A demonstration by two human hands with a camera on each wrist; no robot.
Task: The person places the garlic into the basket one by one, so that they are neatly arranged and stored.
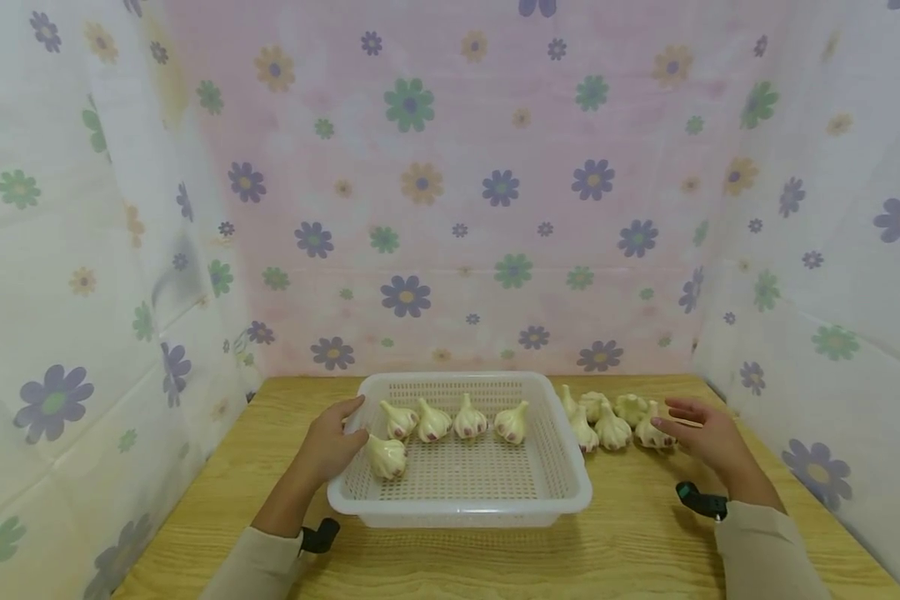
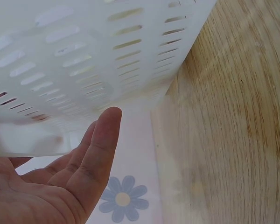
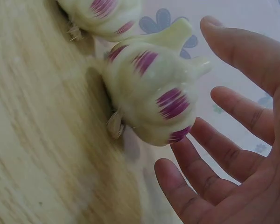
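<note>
A white plastic basket [image 1: 461,506] with slotted walls stands on the table. Several garlic bulbs with purple marks, such as one garlic bulb [image 1: 387,457] at the left, lie inside it. My left hand [image 1: 332,443] holds the basket's left rim, thumb over the edge; in the left wrist view other fingers [image 2: 100,149] extend below the rim, outside the wall. To the basket's right, more garlic bulbs sit in a cluster. Around the rightmost garlic bulb [image 3: 151,93] my right hand [image 1: 708,433] spreads its fingers without gripping it.
The wood-grain table [image 1: 255,467] carries everything. A flower-printed cloth [image 1: 457,208] rises behind it and on both sides. Beside the right hand's bulb stands another garlic bulb [image 1: 612,429], close to its neighbours. Dark wrist mounts sit at both sleeves.
</note>
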